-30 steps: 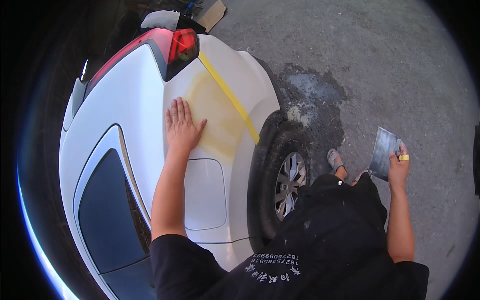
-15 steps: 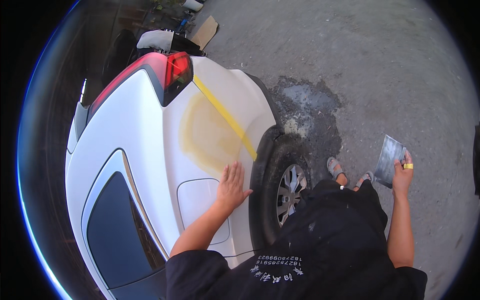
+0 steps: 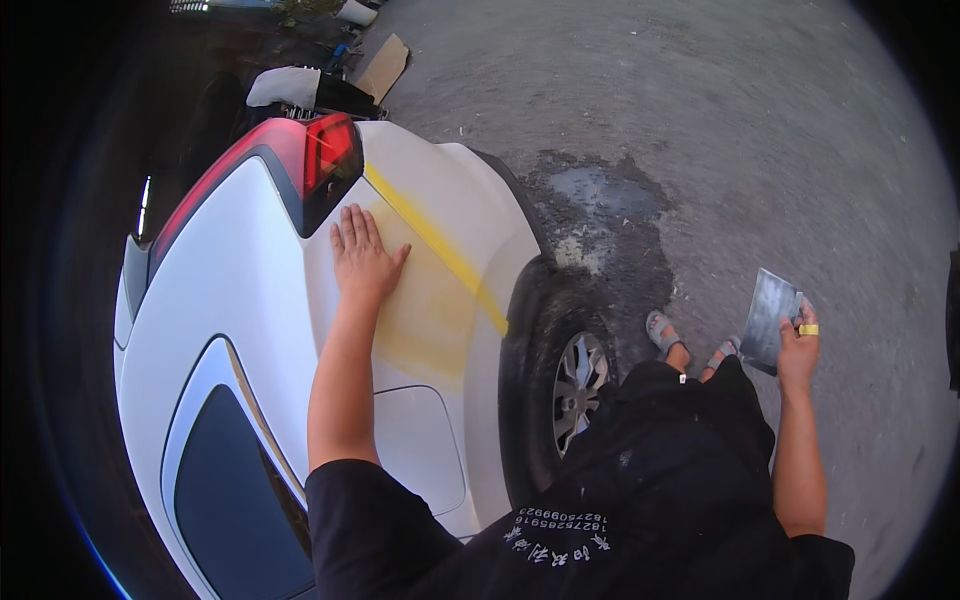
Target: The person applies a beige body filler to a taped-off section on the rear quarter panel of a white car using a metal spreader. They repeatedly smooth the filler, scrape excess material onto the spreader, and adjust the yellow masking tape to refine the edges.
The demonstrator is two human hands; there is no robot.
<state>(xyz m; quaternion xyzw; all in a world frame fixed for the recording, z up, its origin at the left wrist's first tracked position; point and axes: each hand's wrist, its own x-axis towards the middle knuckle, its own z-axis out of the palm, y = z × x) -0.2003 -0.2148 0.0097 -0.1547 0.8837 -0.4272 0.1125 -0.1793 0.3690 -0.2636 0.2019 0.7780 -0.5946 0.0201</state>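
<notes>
My left hand lies flat with its fingers stretched on the yellowish patch of the white car's rear side panel, at the patch's upper left. A yellow tape strip slants across the panel to the right of the hand. Out to the right, my right hand grips the lower edge of a grey, white-smeared rectangular sheet that looks like sandpaper. A yellow band circles one of its fingers.
A red tail light sits beyond my left hand, a square fuel flap nearer me. The rear wheel stands close to my legs. A dark wet stain marks the ground; cardboard leans at the back.
My left hand has slid away from me and leftward, from beside the fuel flap up over the yellowish patch. The right hand keeps its hold on the sheet.
</notes>
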